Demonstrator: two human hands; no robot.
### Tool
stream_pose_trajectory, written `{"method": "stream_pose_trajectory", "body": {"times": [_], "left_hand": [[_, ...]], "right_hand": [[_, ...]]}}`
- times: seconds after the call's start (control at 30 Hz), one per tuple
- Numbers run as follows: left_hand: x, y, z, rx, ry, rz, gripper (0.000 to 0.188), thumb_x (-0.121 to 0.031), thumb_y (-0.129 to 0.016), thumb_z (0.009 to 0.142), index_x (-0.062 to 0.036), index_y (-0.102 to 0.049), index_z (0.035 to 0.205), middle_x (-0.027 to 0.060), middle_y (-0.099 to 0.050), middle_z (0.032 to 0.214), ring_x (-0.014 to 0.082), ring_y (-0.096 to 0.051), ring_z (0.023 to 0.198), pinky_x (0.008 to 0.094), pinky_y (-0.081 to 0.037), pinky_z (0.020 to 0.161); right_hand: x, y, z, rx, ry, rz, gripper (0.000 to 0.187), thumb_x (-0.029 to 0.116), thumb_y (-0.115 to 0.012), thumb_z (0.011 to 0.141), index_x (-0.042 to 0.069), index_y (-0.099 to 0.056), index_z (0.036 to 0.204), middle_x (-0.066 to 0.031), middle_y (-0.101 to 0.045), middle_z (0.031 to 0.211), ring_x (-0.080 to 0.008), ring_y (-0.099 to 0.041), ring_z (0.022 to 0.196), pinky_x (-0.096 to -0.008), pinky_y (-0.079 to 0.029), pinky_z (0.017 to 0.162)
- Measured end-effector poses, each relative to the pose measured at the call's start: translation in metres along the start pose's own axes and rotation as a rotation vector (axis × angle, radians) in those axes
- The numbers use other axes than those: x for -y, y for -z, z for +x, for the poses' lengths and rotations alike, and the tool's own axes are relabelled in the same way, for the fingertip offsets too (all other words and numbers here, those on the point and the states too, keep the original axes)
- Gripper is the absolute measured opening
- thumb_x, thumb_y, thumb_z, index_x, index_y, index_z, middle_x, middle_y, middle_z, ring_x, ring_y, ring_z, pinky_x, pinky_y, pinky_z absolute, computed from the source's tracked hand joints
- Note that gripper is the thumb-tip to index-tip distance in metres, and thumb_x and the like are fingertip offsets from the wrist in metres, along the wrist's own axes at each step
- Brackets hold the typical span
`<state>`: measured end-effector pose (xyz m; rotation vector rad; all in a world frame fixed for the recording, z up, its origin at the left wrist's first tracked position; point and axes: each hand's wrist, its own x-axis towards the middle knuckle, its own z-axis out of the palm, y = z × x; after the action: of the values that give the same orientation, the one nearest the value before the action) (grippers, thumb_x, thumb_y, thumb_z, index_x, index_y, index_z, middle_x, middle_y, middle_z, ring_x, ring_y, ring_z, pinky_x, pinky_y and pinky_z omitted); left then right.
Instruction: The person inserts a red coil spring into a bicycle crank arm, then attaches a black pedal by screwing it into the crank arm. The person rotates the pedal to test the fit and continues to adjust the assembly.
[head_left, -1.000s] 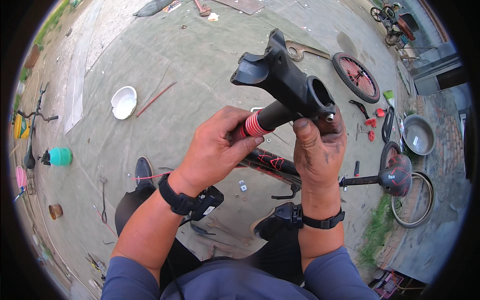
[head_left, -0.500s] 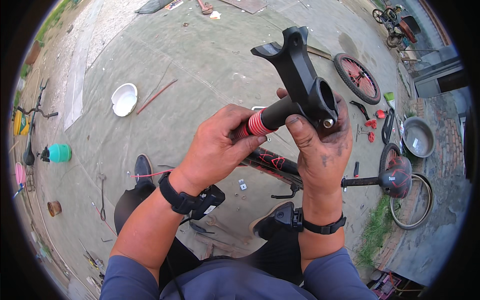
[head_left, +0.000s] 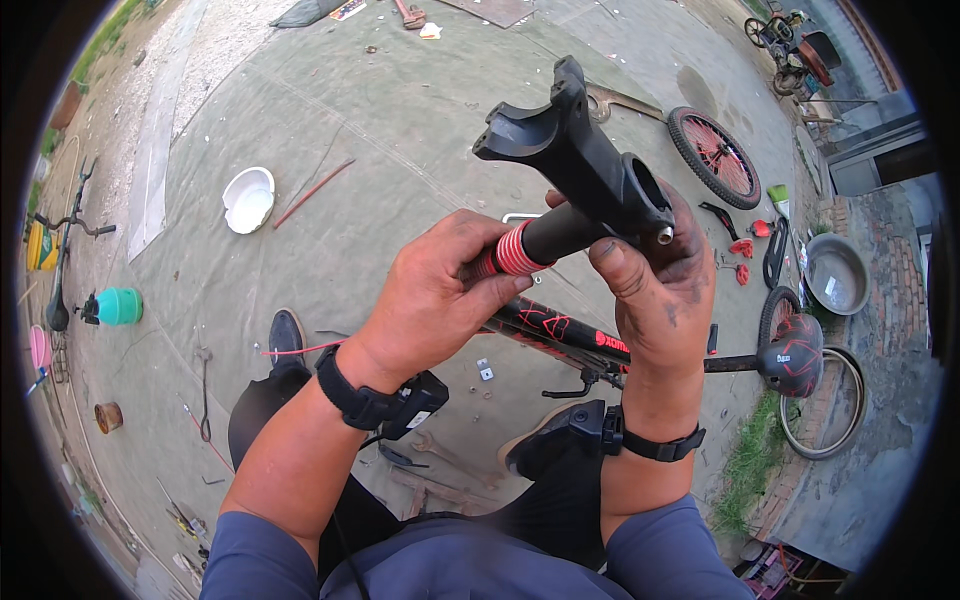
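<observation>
My right hand [head_left: 665, 290] is closed round the lower end of a black handlebar stem [head_left: 590, 175], with the thumb beside a bolt. The stem's open, curved clamp end points up and to the left. Its lower end sits at the end of a black tube, below which several red rings [head_left: 512, 250] show. My left hand [head_left: 430, 285] is wrapped round this tube, just below the rings. Underneath runs a black bicycle frame [head_left: 545, 325] with red markings, leading right to a black and red saddle [head_left: 790, 355]. The palm hides part of the tube.
A wheel with red spokes [head_left: 716, 157] lies at the far right, near a large wrench [head_left: 620, 100]. A metal basin [head_left: 837, 275] stands further right. On the left are a white bowl [head_left: 249, 200] and a red rod [head_left: 314, 193]. Small parts [head_left: 485, 370] lie between my feet.
The stem has turned, its clamp end swinging left. My right hand has shifted slightly right with it, while my left hand stays almost where it was.
</observation>
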<state>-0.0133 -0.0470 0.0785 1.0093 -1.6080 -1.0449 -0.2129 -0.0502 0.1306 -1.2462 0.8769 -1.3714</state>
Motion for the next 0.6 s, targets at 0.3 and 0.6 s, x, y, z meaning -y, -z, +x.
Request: {"method": "stream_pose_trajectory", "body": {"times": [0.3, 0.6], "left_hand": [[0.0, 0.003, 0.0, 0.03, 0.021, -0.019, 0.036, -0.002, -0.083, 0.087, -0.0009, -0.07, 0.12, 0.0094, -0.068, 0.106, 0.0177, -0.067, 0.091, 0.0307, -0.055, 0.079], [0.009, 0.001, -0.002, 0.011, 0.066, -0.058, 0.031, -0.004, -0.083, 0.088, -0.0006, -0.071, 0.116, 0.0089, -0.066, 0.104, 0.0167, -0.065, 0.087, 0.0305, -0.054, 0.076]], "right_hand": [[-0.009, 0.002, -0.001, 0.072, 0.054, -0.186, 0.06, 0.006, -0.092, 0.082, -0.005, -0.062, 0.133, -0.0088, -0.072, 0.12, -0.0169, -0.068, 0.114, -0.0341, -0.054, 0.103], [-0.023, 0.009, 0.006, 0.173, 0.152, -0.324, 0.06, 0.012, -0.095, 0.08, -0.004, -0.064, 0.129, -0.0082, -0.073, 0.115, -0.016, -0.068, 0.107, -0.0334, -0.054, 0.099]]}}
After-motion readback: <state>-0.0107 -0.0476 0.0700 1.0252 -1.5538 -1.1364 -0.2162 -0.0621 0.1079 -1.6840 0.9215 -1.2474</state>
